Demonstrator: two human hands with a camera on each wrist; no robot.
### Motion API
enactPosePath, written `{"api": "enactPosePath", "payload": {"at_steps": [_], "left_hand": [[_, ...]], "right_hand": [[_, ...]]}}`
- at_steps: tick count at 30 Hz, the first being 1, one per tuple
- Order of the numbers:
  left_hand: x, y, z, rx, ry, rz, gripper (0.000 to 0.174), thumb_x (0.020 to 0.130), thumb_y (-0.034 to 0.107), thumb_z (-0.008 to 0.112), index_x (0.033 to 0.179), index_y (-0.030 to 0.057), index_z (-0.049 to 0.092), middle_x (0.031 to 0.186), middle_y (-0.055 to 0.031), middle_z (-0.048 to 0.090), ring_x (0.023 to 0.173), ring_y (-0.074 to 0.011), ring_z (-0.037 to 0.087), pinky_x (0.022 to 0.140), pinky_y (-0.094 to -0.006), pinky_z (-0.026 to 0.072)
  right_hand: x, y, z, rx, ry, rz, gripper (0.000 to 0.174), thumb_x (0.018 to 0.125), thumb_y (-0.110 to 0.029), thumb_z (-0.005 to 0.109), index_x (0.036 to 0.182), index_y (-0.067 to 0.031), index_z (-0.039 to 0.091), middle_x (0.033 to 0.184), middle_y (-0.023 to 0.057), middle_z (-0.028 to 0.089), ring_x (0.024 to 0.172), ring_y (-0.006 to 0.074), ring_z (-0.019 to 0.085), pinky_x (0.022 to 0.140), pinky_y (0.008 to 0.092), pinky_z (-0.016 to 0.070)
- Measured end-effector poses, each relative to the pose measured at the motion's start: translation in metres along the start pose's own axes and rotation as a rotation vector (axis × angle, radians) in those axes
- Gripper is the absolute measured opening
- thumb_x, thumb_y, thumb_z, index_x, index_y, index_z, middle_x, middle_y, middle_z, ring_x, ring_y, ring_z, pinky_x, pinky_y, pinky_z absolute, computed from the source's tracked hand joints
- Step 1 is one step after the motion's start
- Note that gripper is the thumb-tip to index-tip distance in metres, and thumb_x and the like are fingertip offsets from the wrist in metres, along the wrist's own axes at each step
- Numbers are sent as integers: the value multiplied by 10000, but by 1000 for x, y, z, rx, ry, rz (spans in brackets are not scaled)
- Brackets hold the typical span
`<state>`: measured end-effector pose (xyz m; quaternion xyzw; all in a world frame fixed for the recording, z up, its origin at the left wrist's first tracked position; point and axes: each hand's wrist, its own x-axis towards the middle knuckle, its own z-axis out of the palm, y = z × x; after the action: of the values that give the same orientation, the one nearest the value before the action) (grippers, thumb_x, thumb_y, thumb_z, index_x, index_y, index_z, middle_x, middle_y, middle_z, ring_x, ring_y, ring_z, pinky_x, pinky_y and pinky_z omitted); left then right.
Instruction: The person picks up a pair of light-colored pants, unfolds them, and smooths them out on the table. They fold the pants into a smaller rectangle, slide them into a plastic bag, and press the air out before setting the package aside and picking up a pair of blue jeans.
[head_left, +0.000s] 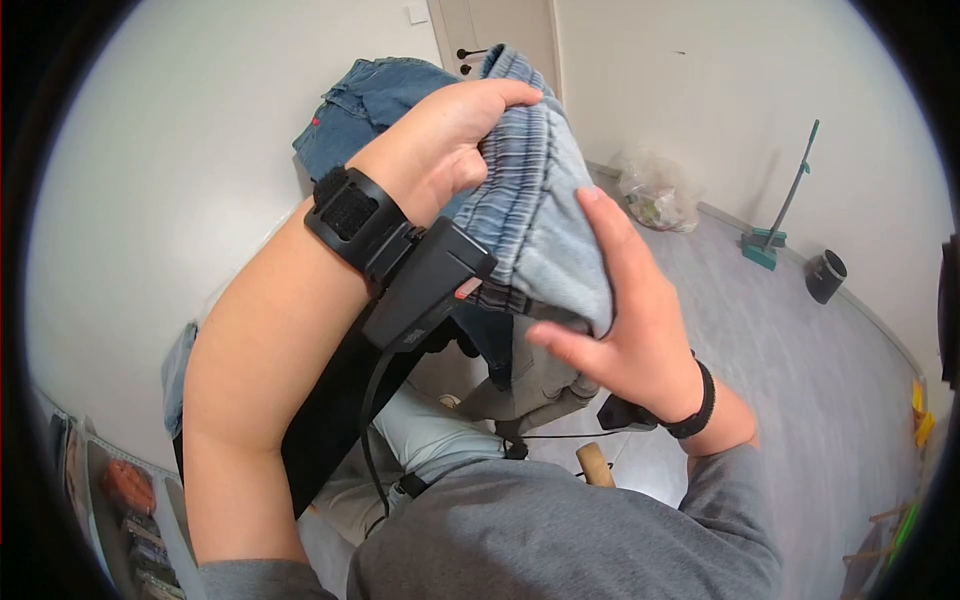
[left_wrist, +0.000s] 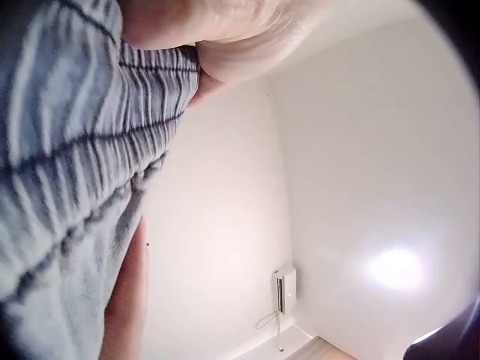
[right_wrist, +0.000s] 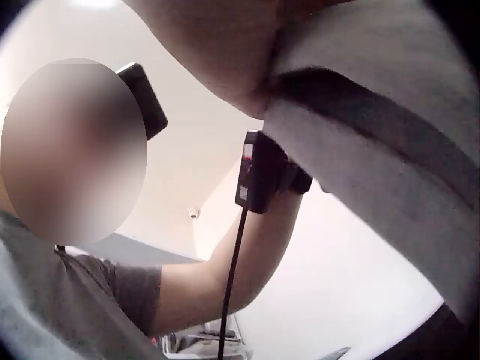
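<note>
Light blue denim trousers [head_left: 555, 210] with a gathered elastic waistband [head_left: 515, 170] are held up in front of the body. My left hand [head_left: 460, 125] grips the waistband near its upper end, fingers over its edge; in the left wrist view, the left hand [left_wrist: 232, 30] is above the gathers. On the other side, my right hand [head_left: 640, 320] lies against the denim, its index finger extended along the cloth and its thumb spread apart below. Its remaining fingers are hidden. Close-up cloth [right_wrist: 367, 142] fills the right side of the right wrist view.
Darker jeans [head_left: 375, 95] with a red tag are behind the left hand. Grey cloth [head_left: 545, 375] hangs below the trousers. On the floor stand a clear plastic bag [head_left: 655, 190], a green broom and dustpan [head_left: 765, 250] and a black bin [head_left: 826, 277]. A shelf [head_left: 95, 480] is at lower left.
</note>
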<state>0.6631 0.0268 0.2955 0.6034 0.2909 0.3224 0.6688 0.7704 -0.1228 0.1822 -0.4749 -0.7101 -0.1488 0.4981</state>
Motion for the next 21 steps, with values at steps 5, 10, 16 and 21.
{"api": "enactPosePath", "payload": {"at_steps": [5,10,16,21], "left_hand": [[0,-9,2,-71,-181,-85,361,897,238,584,1004,-107,591,919,-183,667,788,-229,665,767,-316,557],[-13,-43,-19,-298,-672,-62,718,905,451,520,1314,-117,360,1234,-210,548,1110,-248,567,963,-334,445],[-35,-77,-17,-138,-684,207,1059,685,383,798,1446,-26,186,1412,-107,375,1268,-189,403,1070,-319,294],[-45,-107,5,-137,-524,400,1090,637,271,836,1451,-18,173,1403,-117,381,1273,-201,406,1083,-326,279]], "right_hand": [[-5,13,23,277,100,257,704,753,-206,694,1332,-3,349,1136,279,562,984,399,604,826,392,492],[-15,37,47,535,263,345,366,961,-143,466,1290,11,418,1153,167,590,1040,239,572,908,319,416],[-11,33,49,716,335,429,343,985,-149,405,1290,4,442,1208,128,560,1120,207,509,971,300,363],[-13,43,49,1098,319,525,421,951,-137,405,1340,20,373,1285,98,487,1163,183,457,1006,286,331]]}}
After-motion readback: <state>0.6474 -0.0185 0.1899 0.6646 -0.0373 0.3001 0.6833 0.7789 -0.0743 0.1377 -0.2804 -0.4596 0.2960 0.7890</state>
